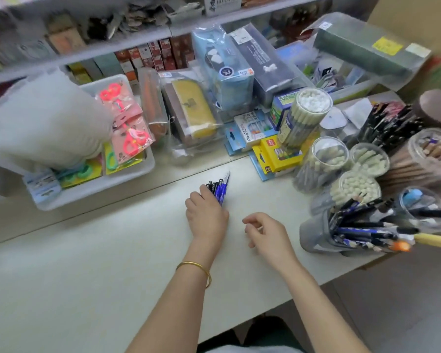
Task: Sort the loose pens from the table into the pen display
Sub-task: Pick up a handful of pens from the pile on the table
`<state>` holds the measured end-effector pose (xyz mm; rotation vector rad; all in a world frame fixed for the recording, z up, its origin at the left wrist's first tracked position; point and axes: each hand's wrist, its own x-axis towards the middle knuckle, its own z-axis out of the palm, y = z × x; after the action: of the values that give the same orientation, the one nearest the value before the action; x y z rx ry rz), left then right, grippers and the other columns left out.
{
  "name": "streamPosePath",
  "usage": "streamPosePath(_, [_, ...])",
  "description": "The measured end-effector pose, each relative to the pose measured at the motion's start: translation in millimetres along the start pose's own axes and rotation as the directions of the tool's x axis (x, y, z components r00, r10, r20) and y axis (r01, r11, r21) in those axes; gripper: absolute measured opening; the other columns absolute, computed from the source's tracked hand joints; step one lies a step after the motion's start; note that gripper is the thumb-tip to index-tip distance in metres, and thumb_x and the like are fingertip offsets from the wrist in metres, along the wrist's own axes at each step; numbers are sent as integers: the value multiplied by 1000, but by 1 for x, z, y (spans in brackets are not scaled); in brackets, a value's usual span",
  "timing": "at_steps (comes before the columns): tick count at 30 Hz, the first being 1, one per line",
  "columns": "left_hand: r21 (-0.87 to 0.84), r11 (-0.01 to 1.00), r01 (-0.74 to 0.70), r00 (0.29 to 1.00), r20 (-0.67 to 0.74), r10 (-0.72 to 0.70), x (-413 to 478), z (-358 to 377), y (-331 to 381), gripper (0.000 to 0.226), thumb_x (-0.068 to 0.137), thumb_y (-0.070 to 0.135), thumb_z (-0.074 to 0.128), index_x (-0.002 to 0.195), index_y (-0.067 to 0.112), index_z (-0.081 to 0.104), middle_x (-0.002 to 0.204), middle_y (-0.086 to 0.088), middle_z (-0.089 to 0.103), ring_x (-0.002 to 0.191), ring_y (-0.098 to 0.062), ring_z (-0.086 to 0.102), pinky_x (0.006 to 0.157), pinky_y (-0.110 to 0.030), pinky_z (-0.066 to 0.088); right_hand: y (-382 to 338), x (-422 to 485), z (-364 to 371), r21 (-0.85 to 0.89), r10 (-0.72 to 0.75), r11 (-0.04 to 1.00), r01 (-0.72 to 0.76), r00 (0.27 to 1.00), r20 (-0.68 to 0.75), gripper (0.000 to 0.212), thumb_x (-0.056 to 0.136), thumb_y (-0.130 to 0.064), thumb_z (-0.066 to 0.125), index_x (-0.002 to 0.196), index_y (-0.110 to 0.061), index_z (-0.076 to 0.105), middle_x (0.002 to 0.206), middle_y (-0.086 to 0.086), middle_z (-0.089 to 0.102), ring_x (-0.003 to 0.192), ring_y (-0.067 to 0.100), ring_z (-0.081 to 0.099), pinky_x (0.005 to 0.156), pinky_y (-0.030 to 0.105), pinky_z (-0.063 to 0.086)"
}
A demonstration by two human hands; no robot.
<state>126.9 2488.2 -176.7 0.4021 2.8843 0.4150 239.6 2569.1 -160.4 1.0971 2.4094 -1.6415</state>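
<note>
1. Left hand (206,215), thin gold bangle (191,263) on wrist, centre of frame, palm down on pale smooth table top (87,263).
2. Fingers curled over near end of bundle of blue-and-black plastic pens (220,187), gripping it.
3. Pen bundle flat on table, just above the hand, tips aimed upper right.
4. Right hand (265,233) just right of the left, clear of the pens. Fingers loosely curled, thumb near forefinger, nothing held. Resting or hovering: cannot tell.
5. Grey pen holder (313,235), lower right, tipped toward camera, stuffed with dark blue pens and pencils.
6. Clear round plastic tubs (316,169), right of frame, packed with pencils, eraser ends up.
7. White plastic tray (99,191), left of frame, holding carded pink and green packs.
</note>
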Motion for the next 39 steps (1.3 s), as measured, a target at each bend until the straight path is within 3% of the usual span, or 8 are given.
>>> streamPosePath(2, [-2, 999, 39, 998, 51, -39, 3, -6, 3, 44, 75, 11, 68, 112, -2, 49, 110, -21, 53, 96, -38, 51, 77, -38, 42, -1, 5, -2, 6, -3, 1000, 3, 1000, 18, 19, 91, -7, 50, 92, -22, 61, 73, -8, 59, 55, 15, 58, 57, 29, 48])
streamPosePath(5, [63, 994, 85, 991, 97, -91, 5, -11, 6, 40, 81, 17, 63, 113, 4, 44, 117, -14, 51, 105, -32, 50, 84, -33, 42, -2, 9, -4, 4, -10, 1000, 10, 999, 38, 19, 91, -7, 50, 93, -21, 62, 73, -8, 58, 54, 15, 58, 57, 29, 48])
streamPosePath(9, [89, 992, 87, 992, 80, -94, 3, -7, 5, 28, 83, 6, 52, 110, 7, 44, 114, -13, 55, 103, -31, 53, 81, -34, 43, -4, 13, -4, -7, -4, 1000, 5, 997, 72, 18, 91, -7, 49, 95, -18, 63, 74, -7, 58, 55, 16, 59, 60, 28, 48])
streamPosePath(27, [18, 994, 106, 989, 98, -108, -10, -20, -4, 29, 83, 1, 52, 108, 8, 40, 109, -13, 59, 100, -32, 55, 68, -33, 37, -19, 24, 13, 23, 9, 1000, -12, 991, 131, 19, 92, -7, 48, 93, -21, 61, 82, 3, 64, 51, 11, 58, 50, 23, 46])
streamPosePath(30, [-92, 990, 106, 989, 112, -95, -9, -29, -8, 28, 82, 6, 55, 106, 7, 39, 102, -11, 58, 89, -35, 58, 61, -32, 36, -24, 24, 15, 50, 15, 999, -22, 991, 133, 19, 92, -6, 48, 94, -18, 62, 80, 2, 64, 52, 13, 58, 51, 23, 45])
streamPosePath(33, [-319, 932, 173, 979, 163, -126, -8, -40, -13, 29, 80, 10, 59, 96, 9, 36, 85, -5, 50, 73, -30, 51, 55, -31, 34, -30, 23, 18, 138, 38, 989, -58, 989, 140, 16, 94, -8, 48, 94, -16, 62, 82, 6, 66, 52, 15, 59, 53, 27, 45])
streamPosePath(36, [-583, 774, 248, 967, 202, -157, -6, -54, -11, 27, 80, 10, 61, 96, 8, 39, 80, -3, 50, 67, -21, 51, 53, -27, 40, -37, 18, 26, 283, 94, 949, -138, 982, 164, 15, 97, -12, 48, 100, -9, 62, 85, 10, 66, 57, 17, 59, 50, 26, 45])
streamPosePath(39, [-757, 593, 276, 961, 200, -192, -3, -66, -6, 28, 78, 9, 62, 99, 9, 43, 90, -13, 58, 70, -21, 57, 61, -31, 50, -44, 14, 33, 442, 179, 866, -234, 970, 162, 18, 99, -17, 46, 101, -8, 61, 92, 14, 65, 68, 19, 60, 52, 25, 48])
